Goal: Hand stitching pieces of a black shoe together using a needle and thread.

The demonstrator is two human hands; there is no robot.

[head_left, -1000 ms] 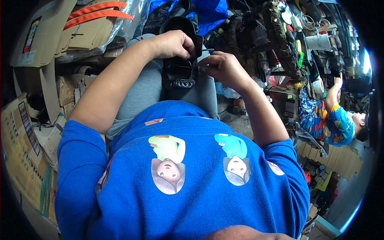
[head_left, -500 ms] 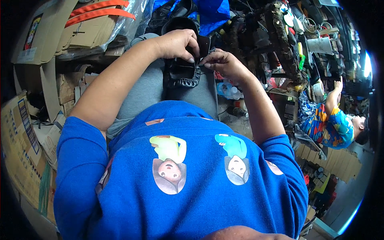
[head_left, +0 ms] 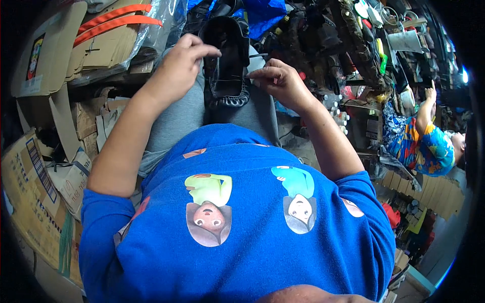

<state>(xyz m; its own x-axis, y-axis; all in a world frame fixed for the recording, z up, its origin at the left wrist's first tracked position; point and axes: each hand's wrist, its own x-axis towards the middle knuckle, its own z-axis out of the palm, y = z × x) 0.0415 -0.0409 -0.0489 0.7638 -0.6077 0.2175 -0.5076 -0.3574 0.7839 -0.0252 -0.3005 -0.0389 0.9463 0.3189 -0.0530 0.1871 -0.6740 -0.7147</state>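
Note:
A black leather shoe upper (head_left: 230, 98), gathered into pleats at its near end, lies over my grey-trousered thighs with its hollow inside facing up. My left hand (head_left: 184, 63) hovers by its left edge, fingers apart and holding nothing that I can see. At the right edge my right hand (head_left: 280, 83) is closed in a pinch, thumb against fingertips; what is between them is too small to name. Just above those fingers, a pale grey piece (head_left: 256, 62) shows beside the shoe.
Flattened cardboard (head_left: 108, 43) with orange straps (head_left: 118, 21) and clear plastic is stacked at the far left. A blue plastic sheet (head_left: 265, 15) lies beyond the shoe. Cluttered shelves (head_left: 374, 50) stand at the right, where another person (head_left: 429, 144) in a colourful shirt sits. Several small bottles (head_left: 337, 108) stand nearer.
My left hand has let go of the shoe upper and moved left, its fingers spreading. More of the shoe's inside shows. My right hand stays pinched near the right edge.

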